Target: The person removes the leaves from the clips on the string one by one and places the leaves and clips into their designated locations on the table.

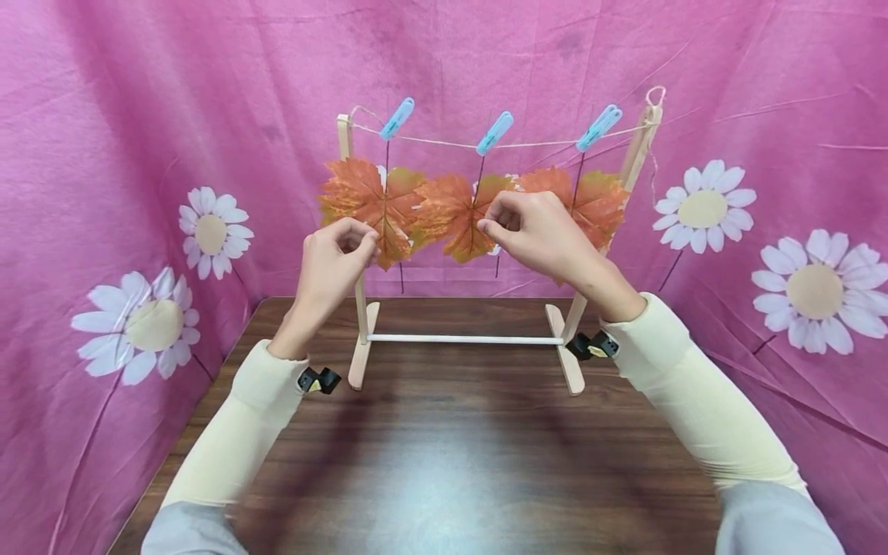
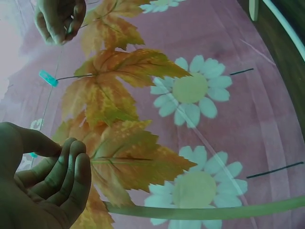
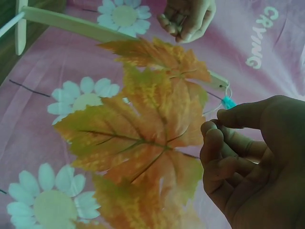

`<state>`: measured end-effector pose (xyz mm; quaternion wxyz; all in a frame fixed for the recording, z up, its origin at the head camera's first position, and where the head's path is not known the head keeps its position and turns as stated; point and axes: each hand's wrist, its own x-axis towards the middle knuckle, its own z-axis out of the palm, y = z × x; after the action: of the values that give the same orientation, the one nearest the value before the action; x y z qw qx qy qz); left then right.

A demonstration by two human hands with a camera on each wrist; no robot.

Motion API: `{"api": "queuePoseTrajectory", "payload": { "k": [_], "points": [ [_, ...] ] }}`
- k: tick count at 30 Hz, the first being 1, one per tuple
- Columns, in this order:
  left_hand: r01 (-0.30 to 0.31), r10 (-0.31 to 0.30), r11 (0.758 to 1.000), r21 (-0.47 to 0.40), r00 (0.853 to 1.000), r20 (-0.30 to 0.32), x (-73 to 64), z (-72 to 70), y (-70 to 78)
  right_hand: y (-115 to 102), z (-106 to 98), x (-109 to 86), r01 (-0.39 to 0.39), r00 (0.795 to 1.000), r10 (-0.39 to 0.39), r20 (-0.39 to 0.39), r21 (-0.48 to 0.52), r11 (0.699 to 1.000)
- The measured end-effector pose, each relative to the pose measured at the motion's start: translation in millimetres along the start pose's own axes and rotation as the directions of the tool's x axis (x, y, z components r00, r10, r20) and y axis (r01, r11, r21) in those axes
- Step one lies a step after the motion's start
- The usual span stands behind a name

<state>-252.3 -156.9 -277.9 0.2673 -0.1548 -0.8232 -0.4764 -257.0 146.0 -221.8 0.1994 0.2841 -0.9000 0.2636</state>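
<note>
Grey sleeves (image 1: 187,532) are seen nearest, at 7 and 5 o'clock in the head view. Left hand (image 1: 331,258) is held at 9 o'clock, beside the lower left edge of the left leaf (image 1: 368,196); right hand (image 1: 544,231) at 2, partly in front of the middle leaf (image 1: 451,212) and right leaf (image 1: 603,204). Grip, both sides: fingers loosely curled, thumb tips near fingertips, nothing seen held; light contact with a leaf can't be told. Leaves are hung at 11, 12 and 2, each stem caught in a blue clothespin (image 1: 398,119) on the string (image 1: 444,142). String is carried by a wooden frame (image 1: 362,362), stood on the table (image 1: 347,493).

Handling, judged by looks: leaves should be very light, thin and floppy, easily bent or creased at the points; slip probably low. Best taken by the dark stem just under the clip, not by the blade edges. Clips look like stiff plastic; to be pinched at the upper ends, with stem supported.
</note>
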Motion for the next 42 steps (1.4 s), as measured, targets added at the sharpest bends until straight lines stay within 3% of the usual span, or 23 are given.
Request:
{"api": "queuePoseTrajectory", "payload": {
  "k": [12,22,28,36,42],
  "points": [
    [0.008,-0.010,0.999,-0.037,0.998,-0.057,16.9,3.6,14.5,-22.0,-1.4,31.4,0.012,0.999,-0.014,0.045,0.050,0.999],
    [0.055,-0.070,0.989,-0.136,0.992,-0.108,41.8,6.6,25.0,-36.6,-4.5,64.2,-0.021,0.998,0.015,0.059,0.096,0.995],
    [0.056,-0.076,0.986,-0.158,0.989,-0.126,54.9,9.4,33.1,-43.5,-9.5,81.9,-0.036,0.998,0.030,0.052,0.125,0.992],
    [0.043,-0.069,0.989,-0.142,0.980,-0.187,65.6,12.8,44.6,-56.3,-19.5,102.5,-0.107,0.993,0.100,0.060,0.136,0.985],
    [0.063,-0.071,0.997,-0.041,0.967,-0.244,72.1,15.6,51.0,-64.0,-19.5,119.5,-0.183,0.982,0.173,0.078,0.159,0.970]
  ]
}}
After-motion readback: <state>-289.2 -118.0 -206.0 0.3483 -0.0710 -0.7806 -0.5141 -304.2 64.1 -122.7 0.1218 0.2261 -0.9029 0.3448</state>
